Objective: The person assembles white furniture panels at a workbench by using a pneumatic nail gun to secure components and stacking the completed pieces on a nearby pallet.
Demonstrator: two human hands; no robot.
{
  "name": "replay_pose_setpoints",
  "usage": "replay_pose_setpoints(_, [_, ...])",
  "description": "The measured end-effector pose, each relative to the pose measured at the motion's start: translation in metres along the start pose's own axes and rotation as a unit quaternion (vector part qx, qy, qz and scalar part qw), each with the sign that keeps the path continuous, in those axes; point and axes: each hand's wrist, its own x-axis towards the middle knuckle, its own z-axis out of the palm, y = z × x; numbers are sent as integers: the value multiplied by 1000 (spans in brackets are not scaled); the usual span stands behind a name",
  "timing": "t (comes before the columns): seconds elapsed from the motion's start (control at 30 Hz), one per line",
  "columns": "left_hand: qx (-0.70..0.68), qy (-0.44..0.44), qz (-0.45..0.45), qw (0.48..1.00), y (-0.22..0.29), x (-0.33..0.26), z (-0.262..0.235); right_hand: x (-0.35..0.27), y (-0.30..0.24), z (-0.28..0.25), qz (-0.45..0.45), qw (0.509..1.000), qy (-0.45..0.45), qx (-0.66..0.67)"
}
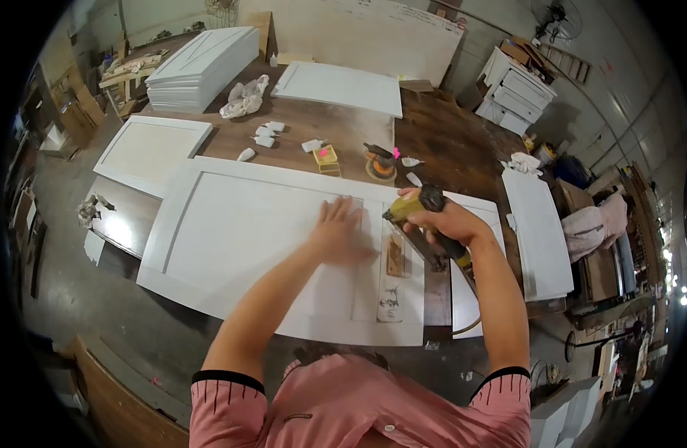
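Door panel (239, 239), white, lies flat across the brown bench (448, 149), its long side running left to right in front of me. Left part of it: painted face looks even and unmarked, frame edges clean. My left hand (340, 231) rests palm down on the panel near its right end, fingers spread flat, gripping nothing, just pressing. Just right of that hand, a narrow strip (394, 261) of the panel shows bare brown wood and dark scuffs where the white is gone; that patch looks unfinished to me. My right hand (444, 224) is closed around a yellow and black nail gun (414, 205), nose tipped down toward the strip; whether the tip touches the wood I cannot tell. Its hose (467, 325) trails off below the bench edge. Judgement: most of the panel reads as done, the right end is in work. Farther back on the bench: a sander (381, 166), small white blocks (267, 133), a rag (244, 98), a stack of panels (201, 67).
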Motion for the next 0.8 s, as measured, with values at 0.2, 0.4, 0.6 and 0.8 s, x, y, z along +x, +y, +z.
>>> replay_pose_setpoints(0.2, [-27, -48, 72, 996, 35, -107, 36, -86, 52, 25, 33, 997, -16, 71])
replay_pose_setpoints(0.4, [-78, -52, 81, 992, 42, -147, 29, -99, 78, 57, 44, 995, -89, 31])
replay_pose_setpoints(0.6, [-105, 10, 103, 989, 42, -151, 28, -80, 47, 72, 67, 988, -130, -42])
replay_pose_setpoints(0.8, [-106, 13, 94, 990, 44, -149, 29, -72, 58, 81, 46, 987, -114, -105])
